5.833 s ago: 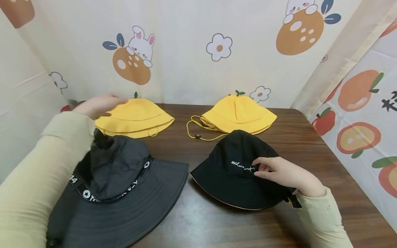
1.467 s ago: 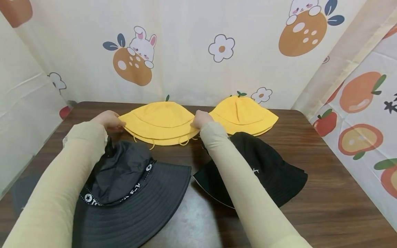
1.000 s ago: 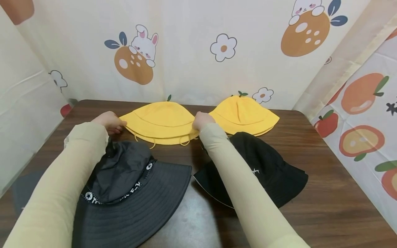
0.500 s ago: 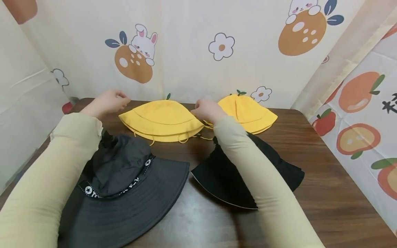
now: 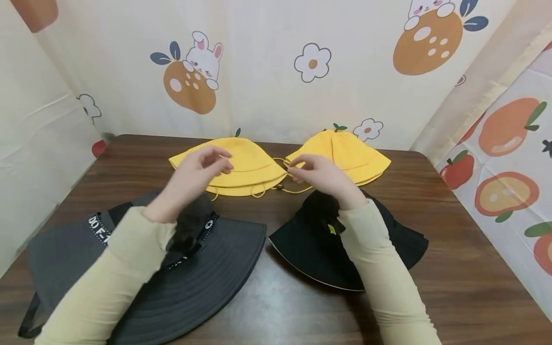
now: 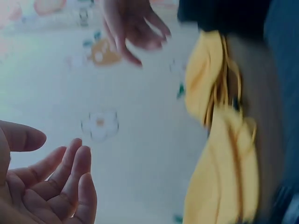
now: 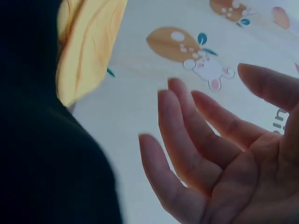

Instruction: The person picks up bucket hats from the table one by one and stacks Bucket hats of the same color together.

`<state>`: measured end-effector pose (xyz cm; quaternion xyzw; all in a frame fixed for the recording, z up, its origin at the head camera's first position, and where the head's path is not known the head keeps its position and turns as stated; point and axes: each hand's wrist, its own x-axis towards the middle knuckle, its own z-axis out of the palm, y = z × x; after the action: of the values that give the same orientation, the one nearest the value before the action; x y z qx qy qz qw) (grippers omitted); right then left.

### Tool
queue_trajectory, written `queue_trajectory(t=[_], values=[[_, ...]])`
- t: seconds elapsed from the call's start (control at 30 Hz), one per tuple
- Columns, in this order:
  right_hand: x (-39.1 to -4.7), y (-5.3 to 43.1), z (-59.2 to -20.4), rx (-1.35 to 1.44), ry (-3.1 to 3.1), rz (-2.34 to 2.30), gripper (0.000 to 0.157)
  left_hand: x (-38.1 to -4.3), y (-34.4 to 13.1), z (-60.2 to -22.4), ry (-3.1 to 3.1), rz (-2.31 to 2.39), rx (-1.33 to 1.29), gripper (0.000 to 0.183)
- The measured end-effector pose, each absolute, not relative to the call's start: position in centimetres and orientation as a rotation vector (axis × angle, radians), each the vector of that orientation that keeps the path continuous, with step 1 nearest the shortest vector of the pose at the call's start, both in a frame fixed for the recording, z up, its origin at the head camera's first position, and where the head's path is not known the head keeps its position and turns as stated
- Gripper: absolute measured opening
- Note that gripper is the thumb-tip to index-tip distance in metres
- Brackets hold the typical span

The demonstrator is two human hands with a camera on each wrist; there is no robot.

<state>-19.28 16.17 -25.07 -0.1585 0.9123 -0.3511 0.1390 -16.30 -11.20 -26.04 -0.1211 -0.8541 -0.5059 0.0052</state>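
Two yellow bucket hats with green sprouts lie at the back of the table: the left yellow hat (image 5: 246, 155) and the right yellow hat (image 5: 336, 148). In front are a wide-brimmed dark grey hat (image 5: 224, 258) at left and a black bucket hat (image 5: 310, 254) at right. My left hand (image 5: 194, 175) hovers with relaxed fingers above the grey hat, overlapping the left yellow hat in the head view. My right hand (image 5: 323, 177) hangs over the black hat, fingers loosely bent, overlapping the right yellow hat's edge. Both wrist views show the hands holding nothing.
A brown wooden table (image 5: 465, 268) carries all the hats. A yellow cord (image 5: 297, 191) with a dark toggle lies between the yellow hats. A printed curtain (image 5: 263, 72) stands behind the table, and more printed cloth hangs at both sides.
Earlier the left yellow hat was moved right and both hands held its brim ends. Since then both hands have let go and drawn back toward the front hats.
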Motion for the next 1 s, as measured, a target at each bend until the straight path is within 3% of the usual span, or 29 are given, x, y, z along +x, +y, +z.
queue_trajectory(t=[0.53, 1.0], values=[[-15.2, 18.4, -27.1, -0.513, 2.611, -0.94, 0.037, -13.4, -6.2, -31.8, -2.494, -2.069, -0.4, 0.02], [-15.1, 21.7, -24.5, -0.496, 2.556, -1.271, 0.03, -14.0, -5.6, -35.1, -2.479, -2.315, -0.236, 0.028]])
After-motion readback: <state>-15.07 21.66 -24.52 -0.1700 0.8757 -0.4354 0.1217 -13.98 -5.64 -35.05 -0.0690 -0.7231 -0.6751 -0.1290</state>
